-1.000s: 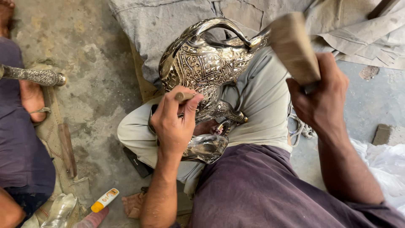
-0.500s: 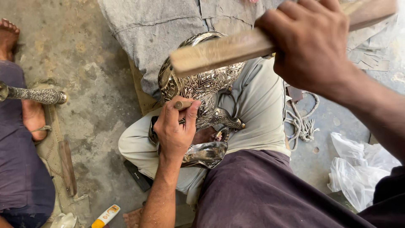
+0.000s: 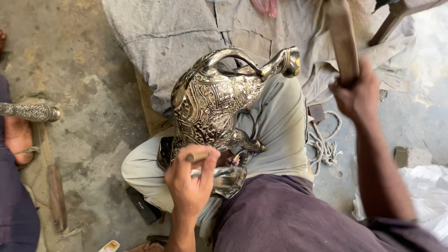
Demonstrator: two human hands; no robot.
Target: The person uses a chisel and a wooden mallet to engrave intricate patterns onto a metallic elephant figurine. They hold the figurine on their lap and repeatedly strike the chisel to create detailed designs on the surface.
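A shiny metal jug [image 3: 212, 100] with carved patterns lies on its side across my lap. I cannot see inside it. My left hand [image 3: 191, 179] grips a small punch [image 3: 198, 156] pressed against the jug. My right hand [image 3: 357, 95] is clenched around a wooden mallet [image 3: 343, 39], held up high.

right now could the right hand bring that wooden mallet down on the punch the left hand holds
Probably yes: the right hand holds the wooden mallet raised, and nothing lies between it and the punch in the left hand.
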